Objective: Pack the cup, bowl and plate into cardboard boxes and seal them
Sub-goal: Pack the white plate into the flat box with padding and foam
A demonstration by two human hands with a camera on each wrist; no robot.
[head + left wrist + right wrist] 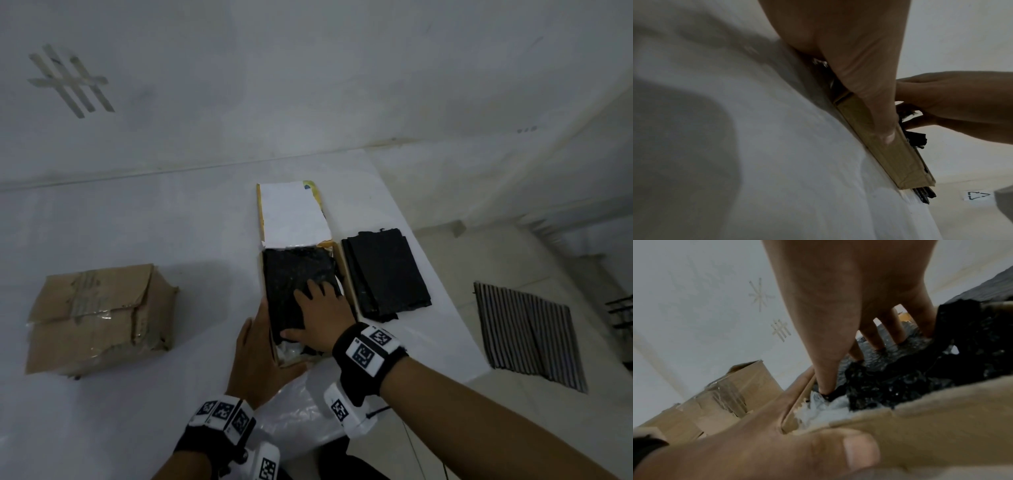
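From the head view, the right hand (pixel 320 313) presses flat, fingers spread, on crinkly black wrap (pixel 296 277) inside the shallow cardboard box (pixel 346 274) mid-table. Left wrist: left hand (pixel 857 68) lies straight-fingered along the box's smooth wall. Right wrist: fingertips (pixel 877 344) sink into glossy black wrap.

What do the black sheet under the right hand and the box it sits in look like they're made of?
The black sheet looks like plastic bubble wrap: its pebbled surface shows small glints, and its crumpled edge looks soft in the right wrist view. The open box looks like plain brown cardboard, matte, with creased corners. The right hand presses the sheet flat; the left hand rests against the box's side.
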